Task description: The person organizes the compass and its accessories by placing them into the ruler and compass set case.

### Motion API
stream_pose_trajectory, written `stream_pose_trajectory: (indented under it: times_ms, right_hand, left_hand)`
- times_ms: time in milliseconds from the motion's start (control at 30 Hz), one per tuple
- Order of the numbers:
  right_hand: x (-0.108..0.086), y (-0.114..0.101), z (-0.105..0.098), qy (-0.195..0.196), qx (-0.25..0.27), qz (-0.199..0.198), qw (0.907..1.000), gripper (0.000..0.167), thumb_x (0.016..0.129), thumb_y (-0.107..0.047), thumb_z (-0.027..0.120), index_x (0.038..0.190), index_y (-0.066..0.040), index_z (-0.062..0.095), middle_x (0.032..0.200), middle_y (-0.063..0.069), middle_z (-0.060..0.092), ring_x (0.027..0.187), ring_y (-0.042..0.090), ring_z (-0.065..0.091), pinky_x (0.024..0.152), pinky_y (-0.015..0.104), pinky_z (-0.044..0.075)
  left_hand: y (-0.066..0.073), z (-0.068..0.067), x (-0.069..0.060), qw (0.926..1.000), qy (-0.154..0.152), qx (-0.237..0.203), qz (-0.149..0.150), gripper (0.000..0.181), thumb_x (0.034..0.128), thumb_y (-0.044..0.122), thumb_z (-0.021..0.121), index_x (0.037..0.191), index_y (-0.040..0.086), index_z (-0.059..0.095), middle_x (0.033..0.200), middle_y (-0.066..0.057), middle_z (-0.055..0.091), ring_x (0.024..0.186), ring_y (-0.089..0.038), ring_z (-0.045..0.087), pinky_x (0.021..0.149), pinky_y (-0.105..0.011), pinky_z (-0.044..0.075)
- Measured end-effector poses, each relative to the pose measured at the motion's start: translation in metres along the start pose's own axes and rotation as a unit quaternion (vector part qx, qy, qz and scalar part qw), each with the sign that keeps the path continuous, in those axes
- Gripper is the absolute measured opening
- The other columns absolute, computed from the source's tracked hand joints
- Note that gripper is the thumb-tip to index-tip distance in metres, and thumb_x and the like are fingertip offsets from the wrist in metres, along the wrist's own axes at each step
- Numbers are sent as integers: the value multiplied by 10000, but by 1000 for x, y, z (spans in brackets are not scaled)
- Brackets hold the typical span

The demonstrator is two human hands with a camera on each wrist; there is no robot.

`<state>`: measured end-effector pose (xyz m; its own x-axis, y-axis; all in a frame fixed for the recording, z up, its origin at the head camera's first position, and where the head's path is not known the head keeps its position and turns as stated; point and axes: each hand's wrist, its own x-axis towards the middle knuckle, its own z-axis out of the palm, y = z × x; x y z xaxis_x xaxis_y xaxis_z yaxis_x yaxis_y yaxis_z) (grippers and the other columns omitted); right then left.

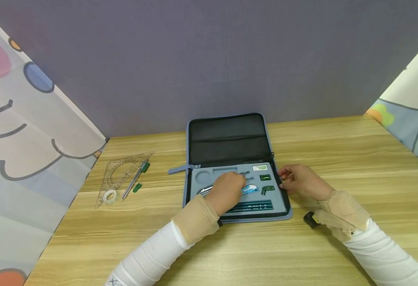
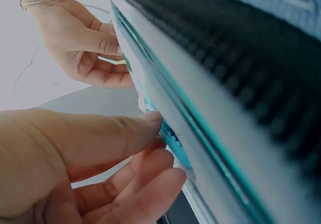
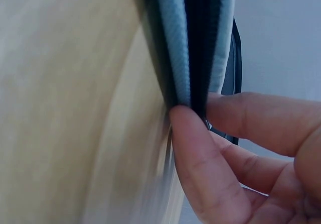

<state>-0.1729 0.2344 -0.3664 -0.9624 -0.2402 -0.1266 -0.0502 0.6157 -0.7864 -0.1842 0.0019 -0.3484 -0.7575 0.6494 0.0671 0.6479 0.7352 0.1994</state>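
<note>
A blue zip case [image 1: 185, 186] lies unfolded on the table, with a grey tray [image 1: 278, 202] in its lower half. My left hand [image 1: 227, 190] reaches over the tray. In the left wrist view its thumb and fingers [image 2: 150, 123] pinch a blue ribbed utility knife [image 2: 175, 146], seen in the head view as a blue utility knife [image 1: 250, 189]. My right hand [image 1: 303, 180] pinches the case's right edge [image 3: 180, 78] between thumb and finger. In the tray lie a partly covered metal compass [image 1: 205, 190], dark green pencils [image 1: 255, 205], a sharpener [image 1: 265, 177] and an eraser [image 1: 260, 167].
Left of the case lie a clear set square [image 1: 107, 178], a silver pen-like tool [image 1: 134, 180], a tape roll [image 1: 109, 196] and two small green pieces, one being a green block [image 1: 137, 188]. A grey partition [image 1: 209, 59] rises behind the table.
</note>
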Motion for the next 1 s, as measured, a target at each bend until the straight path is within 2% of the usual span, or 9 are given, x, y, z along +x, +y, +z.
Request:
stream_pose_trajectory:
  times_ms: [100,200,400,600,767,1000]
  right_hand:
    - [1,0,0,-8,-9,-10,10000,310,808,43,624,1076,171,532,906,198,610,763,181,601,599,255,546]
    - [1,0,1,-14,-20,-36,10000,312,808,42,624,1076,172,532,909,199,610,763,182,602,598,254,545]
    - [2,0,1,-31,-95,6,9999,314,811,43,623,1083,171,531,931,211,607,779,190,606,603,254,546]
    - [0,3,0,-46,-180,71,9998,334,818,34,633,1101,175,524,990,242,588,812,212,613,607,261,547]
    - [0,3,-1,-71,-178,48,9998,340,819,29,629,1104,178,520,1000,254,582,812,215,612,608,266,549]
    - [0,2,0,-35,-155,149,9998,333,821,26,607,1117,159,529,1029,241,582,842,219,608,628,251,547]
  left_hand:
    - [1,1,0,10000,-5,-10,-60,327,803,-58,632,554,137,549,577,60,494,553,-76,370,478,-184,317]
    - [1,2,1,9999,-55,3,-111,241,804,-55,637,661,136,670,653,52,607,580,-69,427,504,-193,374]
    - [1,2,1,10000,-54,-12,-76,208,805,-49,636,723,128,708,733,33,667,615,-71,507,543,-195,423]
    - [-4,-1,-1,9996,-162,-236,4,159,809,-20,653,861,105,738,863,-4,703,748,-123,634,628,-200,487]
    - [-16,-12,-6,9979,-342,-514,-172,123,834,30,676,939,79,719,917,-31,697,801,-149,641,662,-224,497]
    - [-48,-30,-21,9961,-65,-740,-482,148,815,-1,688,958,33,698,802,-52,677,678,-154,617,619,-268,501]
